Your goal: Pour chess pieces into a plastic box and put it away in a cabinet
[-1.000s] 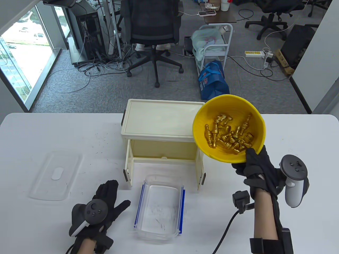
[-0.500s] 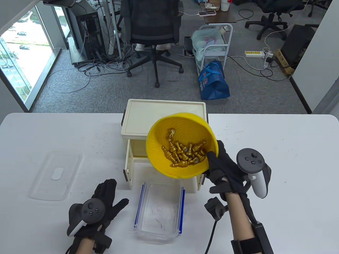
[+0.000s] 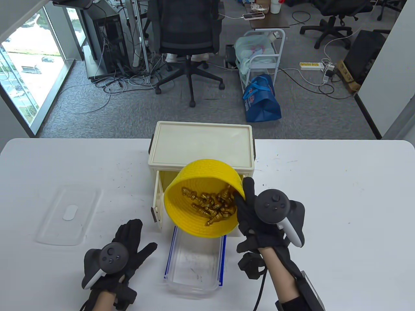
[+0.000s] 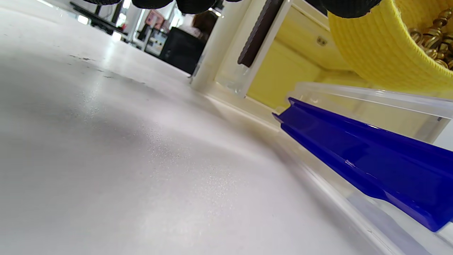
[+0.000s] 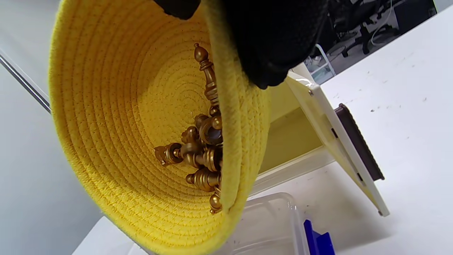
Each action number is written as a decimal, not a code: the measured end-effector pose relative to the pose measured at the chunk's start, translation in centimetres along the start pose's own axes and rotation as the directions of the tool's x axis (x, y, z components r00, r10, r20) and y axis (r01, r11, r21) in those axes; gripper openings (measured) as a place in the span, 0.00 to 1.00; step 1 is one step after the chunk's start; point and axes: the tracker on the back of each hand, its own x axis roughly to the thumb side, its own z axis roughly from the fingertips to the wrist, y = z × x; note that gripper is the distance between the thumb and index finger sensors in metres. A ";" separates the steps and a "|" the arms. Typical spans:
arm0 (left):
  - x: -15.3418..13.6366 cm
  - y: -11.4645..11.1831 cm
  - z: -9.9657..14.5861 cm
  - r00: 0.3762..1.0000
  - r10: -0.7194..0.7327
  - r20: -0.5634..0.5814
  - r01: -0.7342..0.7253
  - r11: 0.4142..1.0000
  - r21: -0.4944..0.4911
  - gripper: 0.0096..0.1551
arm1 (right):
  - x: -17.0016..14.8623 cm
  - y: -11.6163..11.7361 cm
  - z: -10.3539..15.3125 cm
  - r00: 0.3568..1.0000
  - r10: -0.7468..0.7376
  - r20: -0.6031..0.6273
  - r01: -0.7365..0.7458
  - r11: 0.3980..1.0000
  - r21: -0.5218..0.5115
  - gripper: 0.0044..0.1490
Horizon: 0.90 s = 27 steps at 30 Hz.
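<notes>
My right hand (image 3: pixel 251 215) grips the rim of a yellow woven bowl (image 3: pixel 194 191) and holds it tilted above the far end of the clear plastic box (image 3: pixel 194 259), which has blue side clips. Several gold chess pieces (image 3: pixel 212 205) lie heaped in the bowl's lower side; the right wrist view shows them (image 5: pixel 200 148) against the rim. The box is empty. My left hand (image 3: pixel 124 246) rests flat on the table left of the box, holding nothing. The cream cabinet (image 3: pixel 201 145) stands behind the box with its doors open.
The box's clear lid (image 3: pixel 68 215) lies on the white table (image 3: pixel 340 210) at the left. The cabinet's open door (image 5: pixel 339 141) juts toward me beside the bowl. An office chair and cables are on the floor beyond the table.
My right hand has carried the bowl from the right side of the cabinet leftward and down over the box, tilting it more. The chess pieces have slid toward the lower rim. The left hand stays put.
</notes>
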 end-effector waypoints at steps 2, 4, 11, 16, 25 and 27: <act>0.0 0.0 0.0 1.000 0.003 -0.001 -0.003 1.000 -0.001 0.55 | 0.5 0.4 0.4 0.998 0.054 0.014 -0.054 0.998 -0.034 0.38; 0.0 0.0 0.0 1.000 0.000 -0.001 0.000 1.000 0.000 0.55 | 1.2 1.1 0.9 0.990 0.136 0.026 -0.133 0.988 -0.084 0.37; 0.0 -0.1 0.0 1.000 -0.002 0.002 0.002 1.000 -0.003 0.55 | 2.8 3.8 2.0 0.924 0.383 -0.009 -0.376 0.901 -0.218 0.37; 0.0 -0.1 0.0 1.000 0.001 0.002 -0.001 1.000 -0.003 0.55 | 3.3 5.2 2.5 0.883 0.470 -0.016 -0.454 0.843 -0.288 0.37; -0.1 -0.2 -0.1 1.000 0.002 0.004 -0.002 1.000 -0.005 0.55 | 4.8 6.7 4.3 0.764 0.645 0.004 -0.563 0.669 -0.485 0.37; -0.1 -0.2 0.0 1.000 0.003 0.005 -0.003 1.000 -0.008 0.55 | 5.2 6.9 4.7 0.722 0.692 -0.014 -0.593 0.607 -0.529 0.37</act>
